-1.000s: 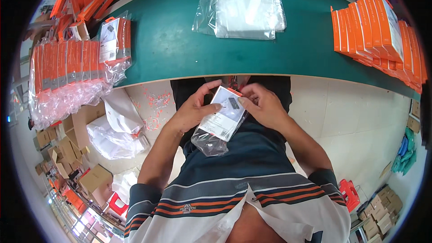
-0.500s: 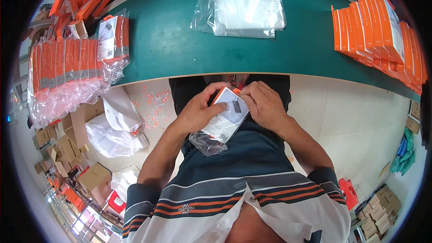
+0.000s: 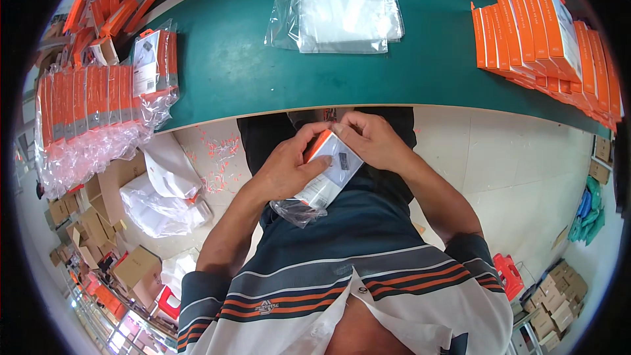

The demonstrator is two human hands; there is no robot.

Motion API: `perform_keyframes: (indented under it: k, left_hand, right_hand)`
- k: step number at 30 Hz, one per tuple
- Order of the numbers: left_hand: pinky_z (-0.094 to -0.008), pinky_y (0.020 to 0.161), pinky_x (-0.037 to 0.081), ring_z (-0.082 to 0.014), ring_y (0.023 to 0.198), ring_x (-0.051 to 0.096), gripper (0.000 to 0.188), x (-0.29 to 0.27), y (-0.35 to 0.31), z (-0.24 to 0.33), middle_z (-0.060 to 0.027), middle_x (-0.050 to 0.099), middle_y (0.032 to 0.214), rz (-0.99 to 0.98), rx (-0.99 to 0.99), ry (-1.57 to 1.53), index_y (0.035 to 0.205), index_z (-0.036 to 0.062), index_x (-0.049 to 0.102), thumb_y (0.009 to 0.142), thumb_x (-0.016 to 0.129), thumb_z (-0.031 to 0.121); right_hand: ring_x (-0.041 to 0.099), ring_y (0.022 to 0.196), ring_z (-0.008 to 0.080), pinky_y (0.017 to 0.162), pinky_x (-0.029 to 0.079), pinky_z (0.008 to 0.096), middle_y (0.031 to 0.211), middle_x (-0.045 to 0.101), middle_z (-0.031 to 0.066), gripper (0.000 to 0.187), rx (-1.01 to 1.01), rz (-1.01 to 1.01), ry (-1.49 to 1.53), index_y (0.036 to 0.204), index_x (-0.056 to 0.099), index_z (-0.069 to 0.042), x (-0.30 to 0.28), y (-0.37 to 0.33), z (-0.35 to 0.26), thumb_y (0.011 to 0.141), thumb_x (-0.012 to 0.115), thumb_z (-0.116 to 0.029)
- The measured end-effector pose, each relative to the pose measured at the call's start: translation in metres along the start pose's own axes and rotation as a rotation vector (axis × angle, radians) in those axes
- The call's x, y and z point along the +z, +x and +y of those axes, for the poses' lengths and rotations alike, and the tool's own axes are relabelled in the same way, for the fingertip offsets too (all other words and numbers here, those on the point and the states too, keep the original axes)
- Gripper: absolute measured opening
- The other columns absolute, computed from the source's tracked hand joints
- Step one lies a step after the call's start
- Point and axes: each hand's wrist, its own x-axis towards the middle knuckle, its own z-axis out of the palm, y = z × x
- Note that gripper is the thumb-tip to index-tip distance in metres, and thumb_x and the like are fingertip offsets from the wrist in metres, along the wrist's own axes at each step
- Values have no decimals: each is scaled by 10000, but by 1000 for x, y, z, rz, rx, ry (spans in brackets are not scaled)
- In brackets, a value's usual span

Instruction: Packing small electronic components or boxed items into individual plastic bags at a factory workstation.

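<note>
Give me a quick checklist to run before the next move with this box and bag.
1. Left hand on the box: ok, it grips the left side, thumb on the face.
2. Right hand on the box: ok, fingertips pinch its top end.
3. Box inside the clear bag: ok as far as seen; loose plastic bunches below the box's lower end.
4. Bag mouth closed: cannot tell, the hands hide the top end.
5. Free table space ahead: ok, bare green surface between the bagged boxes at left and the unbagged boxes at right.
6. Spare bags on hand: ok, a stack lies at the table's far edge.
</note>
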Motion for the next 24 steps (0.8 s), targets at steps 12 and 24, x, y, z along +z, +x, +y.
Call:
perform_keyframes:
  k: [12,24]
  left_hand:
    - [-322,1080,525,-146,1272,646,604,-8,-54,-21,-66,669,1450,-40,-109,-267,1617,33,488,1072,744,74]
    - [-469,1134,506,-374,1345,617,679,-32,-75,-7,-205,585,1535,764,185,776,1546,39,579,945,868,166]
  right_hand:
    - [633,1088,77,942,529,272,1214,694,61,332,-230,14,492,1411,533,-11,27,-33,26,1142,671,-149]
    - [656,1081,93,941,542,272,1218,698,85,354,-403,357,472,1412,530,2,3,-25,-29,1097,688,-25]
